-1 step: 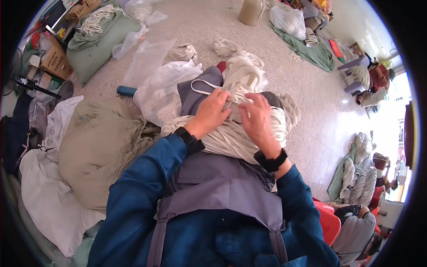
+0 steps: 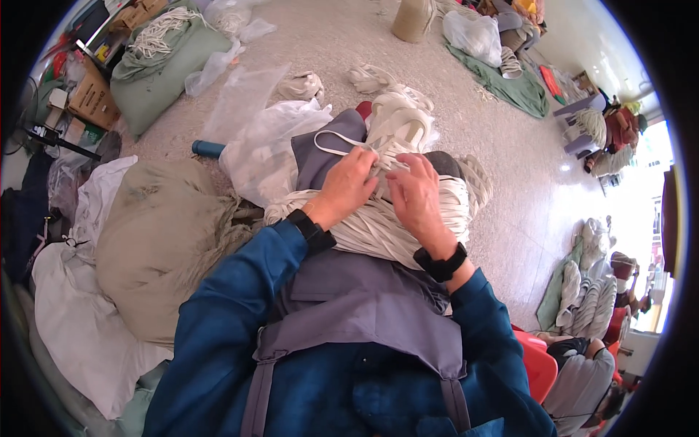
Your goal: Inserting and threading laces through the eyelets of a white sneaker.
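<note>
A large bundle of cream flat cord lies across my lap, over a grey-purple apron. More of the cord piles up just beyond my hands. My left hand is closed, thumb and fingers pinched on a strand; one loop of it curves out to the left over the grey-purple cloth. Close by on the right, my right hand hovers over the bundle, its fingers bent and apart, with nothing visible held in them. Strands between the two hands are partly hidden by the fingers.
Left of me sit a beige sack and a white sack. Clear plastic bags and a blue cylinder lie ahead. A red chair and a person in grey are at lower right. Cord coils rest on the floor.
My right hand has shifted slightly left, nearer my left hand. The left hand and the cord bundle look almost the same.
</note>
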`<state>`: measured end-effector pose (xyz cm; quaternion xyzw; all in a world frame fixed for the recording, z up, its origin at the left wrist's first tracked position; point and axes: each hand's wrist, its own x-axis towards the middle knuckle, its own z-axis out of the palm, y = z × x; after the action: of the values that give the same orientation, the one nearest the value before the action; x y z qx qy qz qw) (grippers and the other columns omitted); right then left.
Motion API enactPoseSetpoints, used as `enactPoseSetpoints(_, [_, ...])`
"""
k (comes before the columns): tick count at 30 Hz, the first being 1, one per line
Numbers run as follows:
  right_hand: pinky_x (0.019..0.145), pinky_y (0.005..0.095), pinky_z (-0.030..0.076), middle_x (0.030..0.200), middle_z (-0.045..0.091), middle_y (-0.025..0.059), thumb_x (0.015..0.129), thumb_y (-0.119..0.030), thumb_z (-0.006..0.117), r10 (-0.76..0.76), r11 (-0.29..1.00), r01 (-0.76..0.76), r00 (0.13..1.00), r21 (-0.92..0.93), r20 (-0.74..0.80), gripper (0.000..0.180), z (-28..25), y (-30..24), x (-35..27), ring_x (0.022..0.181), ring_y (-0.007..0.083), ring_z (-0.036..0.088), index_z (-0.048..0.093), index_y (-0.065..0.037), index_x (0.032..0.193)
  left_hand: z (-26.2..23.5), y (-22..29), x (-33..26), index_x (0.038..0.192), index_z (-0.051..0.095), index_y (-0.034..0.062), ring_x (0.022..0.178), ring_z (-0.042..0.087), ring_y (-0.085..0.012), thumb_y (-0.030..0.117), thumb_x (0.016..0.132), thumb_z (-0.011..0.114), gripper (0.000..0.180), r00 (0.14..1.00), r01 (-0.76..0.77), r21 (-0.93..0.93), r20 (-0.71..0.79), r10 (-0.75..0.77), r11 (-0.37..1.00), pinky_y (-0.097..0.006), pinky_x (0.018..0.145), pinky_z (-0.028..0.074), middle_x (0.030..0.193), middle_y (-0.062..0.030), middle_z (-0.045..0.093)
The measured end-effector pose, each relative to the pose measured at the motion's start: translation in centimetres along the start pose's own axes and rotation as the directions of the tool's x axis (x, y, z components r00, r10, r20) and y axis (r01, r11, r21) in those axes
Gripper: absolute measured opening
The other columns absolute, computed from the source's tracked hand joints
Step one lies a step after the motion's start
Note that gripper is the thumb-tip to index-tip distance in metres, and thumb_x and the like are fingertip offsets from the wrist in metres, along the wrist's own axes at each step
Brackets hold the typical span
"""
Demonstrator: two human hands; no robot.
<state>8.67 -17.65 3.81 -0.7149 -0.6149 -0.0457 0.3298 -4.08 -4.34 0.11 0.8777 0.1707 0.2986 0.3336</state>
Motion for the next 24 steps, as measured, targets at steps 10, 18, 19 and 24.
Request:
enactPoseSetpoints(10, [0.108,0.0531,0.034,0.137,0.051,0.019,0.08,-0.006,0.066,0.077,0.996,-0.077,0.997,-0.054,-0.007,0.019,3.5,0.2,0.4,0.134,0.0405,0.043,0.07,-0.002,0.099,0.1,-0.2,0.0,0.107,0.063,0.0011,0.087,0.064,-0.0377,0.004,0.089,0.065,0.019,0.998,-0.02,0.122,-0.06,0.028,0.992,-0.044,0.075,0.053,0.095,-0.0148,0.062])
enactPoseSetpoints(18, [0.108,0.0524,0.034,0.124,0.06,0.0138,0.078,-0.006,0.068,0.071,0.996,-0.077,0.989,-0.038,-0.13,0.007,3.0,0.9,1.1,0.126,0.0365,0.05,0.067,-0.004,0.084,-0.3,-0.1,0.3,0.086,0.065,0.0004,0.063,0.066,-0.0204,0.009,0.088,0.074,0.013,0.972,0.198,-0.156,-0.093,-0.214,0.968,-0.032,0.061,0.053,0.079,-0.0112,0.069])
enactPoseSetpoints(19, [0.108,0.0517,0.035,0.122,0.061,0.0135,0.077,-0.005,0.068,0.065,0.994,-0.074,0.992,-0.079,-0.111,0.006,1.5,0.9,0.9,0.124,0.0357,0.052,0.066,-0.004,0.083,-0.4,-0.1,0.3,0.086,0.065,0.0004,0.063,0.066,-0.0204,0.009,0.088,0.074,0.013,0.971,0.205,-0.156,-0.093,-0.221,0.966,-0.032,0.061,0.053,0.079,-0.0112,0.069])
enactPoseSetpoints(24, [0.105,0.0509,0.039,0.123,0.061,0.0136,0.075,-0.001,0.069,0.193,0.968,-0.202,0.978,-0.148,-0.074,0.011,-3.9,3.2,-2.6,0.122,0.0363,0.053,0.069,-0.003,0.086,-0.3,-0.2,0.3,0.088,0.064,0.0002,0.065,0.068,-0.0168,0.008,0.089,0.074,0.013,0.977,0.19,-0.164,-0.069,-0.203,0.968,-0.03,0.062,0.054,0.079,-0.0091,0.07])
